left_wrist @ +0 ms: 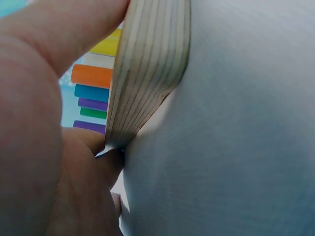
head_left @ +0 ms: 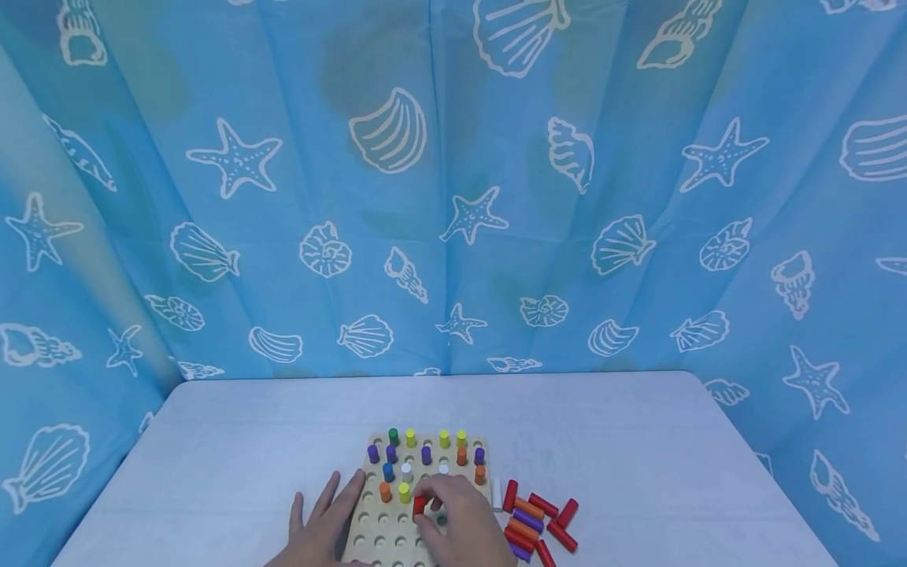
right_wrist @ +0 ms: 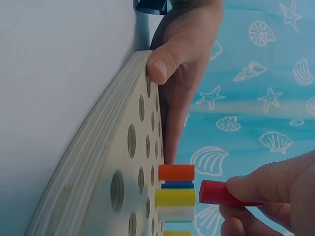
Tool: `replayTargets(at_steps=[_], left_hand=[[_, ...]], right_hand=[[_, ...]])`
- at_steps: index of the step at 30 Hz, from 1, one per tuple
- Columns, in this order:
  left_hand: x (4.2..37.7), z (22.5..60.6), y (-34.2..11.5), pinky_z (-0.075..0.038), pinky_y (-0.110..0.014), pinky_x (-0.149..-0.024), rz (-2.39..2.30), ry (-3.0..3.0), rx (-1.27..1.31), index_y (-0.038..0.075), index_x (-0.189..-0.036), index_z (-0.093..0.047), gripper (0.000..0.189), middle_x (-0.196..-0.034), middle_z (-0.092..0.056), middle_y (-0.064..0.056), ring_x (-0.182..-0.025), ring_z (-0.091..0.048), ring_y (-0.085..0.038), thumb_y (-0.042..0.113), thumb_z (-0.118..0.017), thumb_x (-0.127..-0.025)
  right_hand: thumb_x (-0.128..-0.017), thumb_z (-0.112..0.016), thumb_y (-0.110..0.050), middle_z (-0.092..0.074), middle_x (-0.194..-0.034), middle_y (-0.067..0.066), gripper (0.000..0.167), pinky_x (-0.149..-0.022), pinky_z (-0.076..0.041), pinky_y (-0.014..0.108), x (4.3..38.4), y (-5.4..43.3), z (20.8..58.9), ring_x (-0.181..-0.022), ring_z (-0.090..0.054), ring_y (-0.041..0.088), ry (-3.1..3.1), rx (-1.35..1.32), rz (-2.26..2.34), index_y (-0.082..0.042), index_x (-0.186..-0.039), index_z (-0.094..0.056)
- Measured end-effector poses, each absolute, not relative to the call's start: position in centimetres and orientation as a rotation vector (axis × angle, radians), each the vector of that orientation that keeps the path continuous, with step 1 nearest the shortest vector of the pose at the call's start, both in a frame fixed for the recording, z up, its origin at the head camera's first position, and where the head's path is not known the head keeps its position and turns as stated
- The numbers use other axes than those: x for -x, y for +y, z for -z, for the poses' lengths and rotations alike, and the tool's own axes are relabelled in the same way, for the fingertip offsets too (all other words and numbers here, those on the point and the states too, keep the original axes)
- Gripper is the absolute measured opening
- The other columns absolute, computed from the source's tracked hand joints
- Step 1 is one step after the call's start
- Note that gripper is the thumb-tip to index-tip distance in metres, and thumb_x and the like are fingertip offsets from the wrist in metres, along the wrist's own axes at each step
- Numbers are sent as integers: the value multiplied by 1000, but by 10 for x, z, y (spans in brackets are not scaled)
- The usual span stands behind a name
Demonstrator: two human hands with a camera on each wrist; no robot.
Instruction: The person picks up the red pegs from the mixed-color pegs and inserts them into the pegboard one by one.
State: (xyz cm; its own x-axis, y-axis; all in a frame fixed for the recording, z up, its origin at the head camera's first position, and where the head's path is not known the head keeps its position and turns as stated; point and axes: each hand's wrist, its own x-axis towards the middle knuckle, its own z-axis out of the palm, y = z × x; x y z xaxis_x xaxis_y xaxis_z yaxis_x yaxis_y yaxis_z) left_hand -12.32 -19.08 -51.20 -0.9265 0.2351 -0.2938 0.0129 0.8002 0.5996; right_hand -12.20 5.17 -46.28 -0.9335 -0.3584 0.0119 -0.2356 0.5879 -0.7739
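A wooden pegboard [head_left: 372, 530] lies on the table, with pegs of several colours standing in its far rows. My right hand [head_left: 464, 524] is above the board and pinches a red peg [head_left: 419, 506] between thumb and fingers. In the right wrist view the red peg [right_wrist: 214, 192] is held apart from the board face, near a standing yellow peg [right_wrist: 175, 197] and an orange peg [right_wrist: 176, 172]. My left hand [head_left: 322, 524] rests along the board's left edge, fingers spread and fairly straight. Its thumb [right_wrist: 161, 70] touches the board near a corner.
Right of the board lies a loose pile of red, orange and purple pegs [head_left: 527, 520], with a white peg [head_left: 496, 495] beside the board's edge. A white cloth [head_left: 623, 441] covers the table. Behind hangs a blue curtain [head_left: 482, 276] with shell prints.
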Motion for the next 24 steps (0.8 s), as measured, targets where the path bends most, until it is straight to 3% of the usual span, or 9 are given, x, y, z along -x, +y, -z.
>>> replayTargets(at_steps=[14,24], left_hand=[[124,514,-192,12,-78,-108,-873,2657,-227,9,-160,-23,114,-162,-31,-13,-150,-11,-47,65,-77,-77],[124,515,-195,13,-79,-108,-889,2660,-255,8,-160,-23,120,-163,-30,-13,-150,-12,-47,66,-80,-71]], right_hand=[[-90,-77,-15,-62,-91,-19,17,-68,-51,22,122,33,465,-81,-56,1,2708,649,1286,-17,-106,-71],[-88,-79,-14,-63,-91,-18,21,-68,-52,21,124,21,467,-81,-57,2,2710,695,1288,-16,-107,-71]])
